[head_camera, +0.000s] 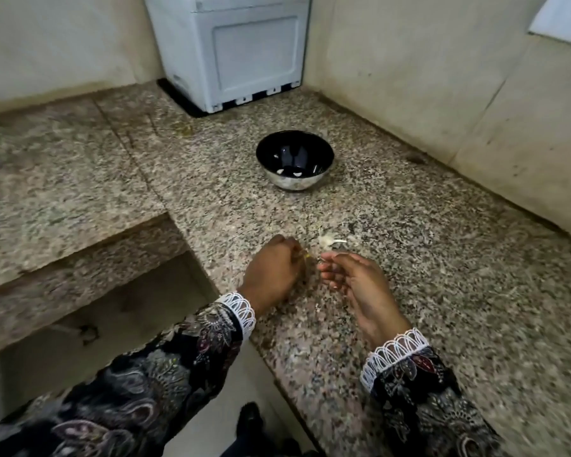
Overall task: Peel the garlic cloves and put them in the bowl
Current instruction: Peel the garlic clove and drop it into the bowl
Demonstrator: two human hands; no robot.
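At the centre of the frame, low on the granite counter (426,258), both hands meet over a small pale scrap. The left hand (272,275) is curled knuckles-up, its fingertips pinched on something yellowish-white, probably the garlic clove (305,257); the right hand (353,282) lies palm-up with fingers bent toward it, and whether it grips the clove or only its skin I cannot tell. The clove is too hidden to read its long axis or which way its tip points. Loose garlic skins (328,240) lie just beyond the fingertips. The bowl (295,159) sits well apart, toward the upper middle, with a few pale cloves inside. The risk: a slippery clove popping from the pinch and rolling off the counter edge at the left, or peel going into the bowl with it.
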